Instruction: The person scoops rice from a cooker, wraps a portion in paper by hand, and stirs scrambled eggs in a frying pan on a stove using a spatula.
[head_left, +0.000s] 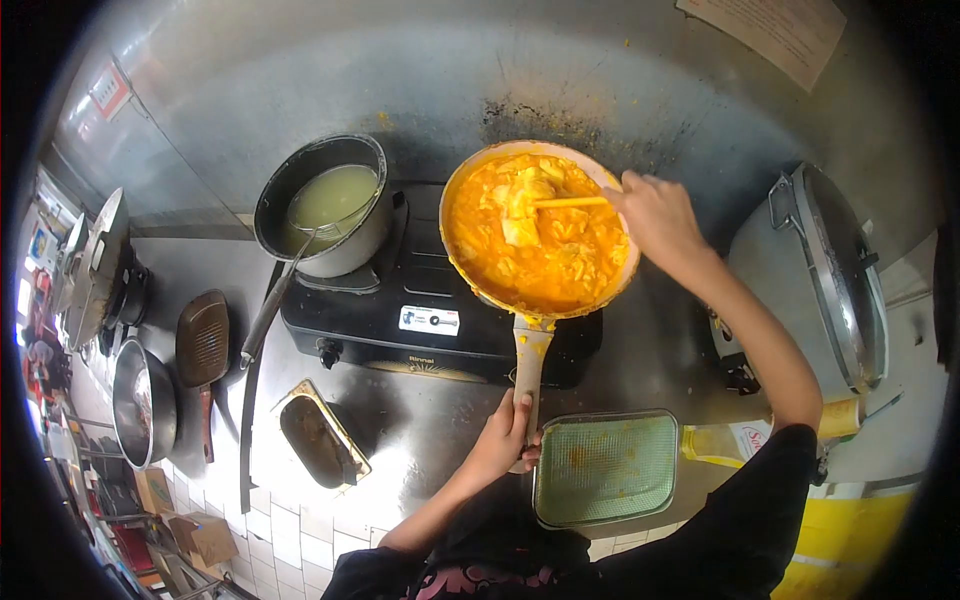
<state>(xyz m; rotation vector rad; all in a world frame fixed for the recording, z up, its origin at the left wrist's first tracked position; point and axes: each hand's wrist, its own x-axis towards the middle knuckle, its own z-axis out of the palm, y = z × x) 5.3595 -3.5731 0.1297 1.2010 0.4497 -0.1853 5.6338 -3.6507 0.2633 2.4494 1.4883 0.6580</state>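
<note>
A round frying pan (452, 262) is over the right side of the stove, full of orange-yellow food (500, 270) that looks like soft scrambled egg in sauce. My left hand (497, 442) is wrapped round its pale handle (528, 365), which points toward me and has yellow smears. From the pan's right rim, my right hand (655, 215) grips a yellow spatula (575, 202). Its far end is in the food, coated with yellow clumps, so its exact shape is hidden. Below the handle, a green-lined rectangular tray (605, 470) lies close to my left hand.
On the black two-burner stove (400, 335), a dark pot (350, 250) of pale greenish liquid holds a wire strainer (325, 232). A small metal tin (318, 430), a grill pan (203, 330) and a bowl (143, 400) lie left. Right stand a large lidded pot (800, 270) and a yellow bottle (715, 443).
</note>
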